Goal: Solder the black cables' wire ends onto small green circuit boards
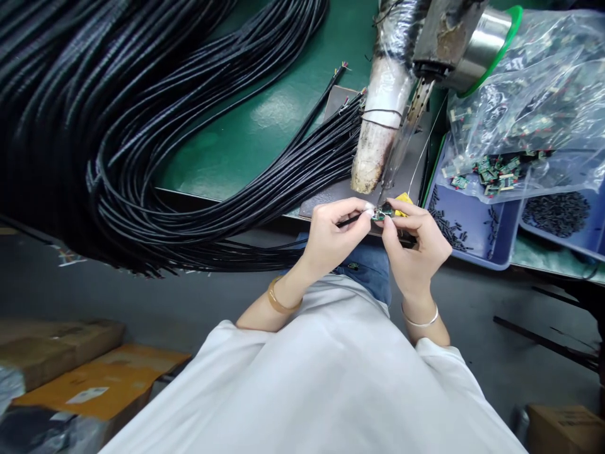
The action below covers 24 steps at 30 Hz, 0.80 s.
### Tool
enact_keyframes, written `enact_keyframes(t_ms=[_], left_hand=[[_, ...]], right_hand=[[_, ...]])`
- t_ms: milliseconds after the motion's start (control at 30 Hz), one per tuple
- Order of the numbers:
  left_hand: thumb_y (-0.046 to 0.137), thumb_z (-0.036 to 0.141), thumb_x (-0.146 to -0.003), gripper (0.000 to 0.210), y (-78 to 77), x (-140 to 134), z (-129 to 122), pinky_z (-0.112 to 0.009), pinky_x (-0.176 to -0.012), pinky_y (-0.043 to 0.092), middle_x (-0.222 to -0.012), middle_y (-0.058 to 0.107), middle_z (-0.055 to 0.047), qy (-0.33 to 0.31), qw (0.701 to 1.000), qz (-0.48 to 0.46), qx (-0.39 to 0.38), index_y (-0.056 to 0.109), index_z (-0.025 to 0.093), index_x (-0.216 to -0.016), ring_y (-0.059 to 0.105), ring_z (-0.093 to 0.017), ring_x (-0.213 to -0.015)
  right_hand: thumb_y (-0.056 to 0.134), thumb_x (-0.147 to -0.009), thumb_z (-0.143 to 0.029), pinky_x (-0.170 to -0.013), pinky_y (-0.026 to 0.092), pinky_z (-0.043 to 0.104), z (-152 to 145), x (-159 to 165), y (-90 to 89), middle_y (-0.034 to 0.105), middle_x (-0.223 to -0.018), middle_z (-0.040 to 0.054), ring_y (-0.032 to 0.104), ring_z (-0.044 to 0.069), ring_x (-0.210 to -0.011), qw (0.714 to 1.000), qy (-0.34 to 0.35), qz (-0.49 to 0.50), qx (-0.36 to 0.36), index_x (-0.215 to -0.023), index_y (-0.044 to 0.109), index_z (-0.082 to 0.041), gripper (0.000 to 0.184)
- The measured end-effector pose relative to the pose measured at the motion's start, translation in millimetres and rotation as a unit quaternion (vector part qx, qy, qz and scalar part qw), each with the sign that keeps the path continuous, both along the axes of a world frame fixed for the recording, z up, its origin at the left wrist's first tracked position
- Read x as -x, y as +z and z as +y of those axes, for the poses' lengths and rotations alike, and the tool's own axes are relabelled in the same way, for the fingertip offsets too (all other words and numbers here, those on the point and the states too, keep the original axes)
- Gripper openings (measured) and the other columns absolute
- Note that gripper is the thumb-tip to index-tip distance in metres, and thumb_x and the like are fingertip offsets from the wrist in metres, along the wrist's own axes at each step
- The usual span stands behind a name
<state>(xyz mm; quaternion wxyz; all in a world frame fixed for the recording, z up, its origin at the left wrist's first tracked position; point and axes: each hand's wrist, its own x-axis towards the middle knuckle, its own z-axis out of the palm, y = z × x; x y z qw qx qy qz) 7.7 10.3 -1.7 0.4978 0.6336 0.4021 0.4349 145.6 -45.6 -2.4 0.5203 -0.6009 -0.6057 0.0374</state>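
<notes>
My left hand (336,230) pinches the end of a black cable (348,221) between thumb and fingers. My right hand (416,238) is closed on a small green circuit board (382,215), which meets the cable's wire ends. Fingertips hide part of the joint, so I cannot tell whether the wires are attached. Just above the board is the tip of a soldering iron (405,142) clamped in a stand. A yellow piece (403,200) shows behind my right fingers.
A thick bundle of black cables (227,183) covers the left of the green bench (278,110). A wrapped tube (378,126) hangs beside the iron, near a solder spool (486,47). Blue trays (505,252) hold small black pieces; a plastic bag (534,82) of circuit boards lies over them.
</notes>
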Motion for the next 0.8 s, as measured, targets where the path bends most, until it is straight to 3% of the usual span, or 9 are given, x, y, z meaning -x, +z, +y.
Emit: enact_keyframes(t_ms=[267,667,800], left_hand=[[0.063,0.018,-0.087,0.012,5.0,0,-1,-0.017,-0.061,0.052,-0.081,0.075,-0.004,0.024,0.997,0.017,-0.072,0.074,0.014,-0.084,0.065,-0.01,-0.067],[0.061,0.024,-0.091,0.017,0.6,6,-4,-0.016,-0.054,0.04,-0.066,0.058,0.001,-0.033,0.997,-0.004,0.063,0.068,0.012,-0.081,0.05,-0.007,-0.058],[0.062,0.022,-0.089,0.015,1.8,4,-4,-0.017,-0.056,0.042,-0.067,0.06,0.0,-0.041,0.997,-0.014,0.07,0.067,0.012,-0.08,0.051,-0.007,-0.06]], right_hand=[[0.071,-0.085,-0.012,-0.085,0.063,0.035,3,0,7.9,0.078,-0.104,0.003,0.076,0.019,-0.097,0.998,0.006,-0.058,-0.02,-0.089,0.066,-0.025,0.014],[0.07,-0.082,-0.006,-0.081,0.063,0.028,-5,0,4.5,0.077,-0.112,0.0094,0.076,0.018,-0.093,0.995,0.038,-0.096,-0.015,-0.086,0.06,-0.022,0.019],[0.068,-0.088,-0.014,-0.072,0.063,0.028,-7,-2,5.6,0.078,-0.107,0.0052,0.077,0.017,-0.085,0.999,0.031,-0.005,0.014,-0.09,0.061,-0.023,0.012]])
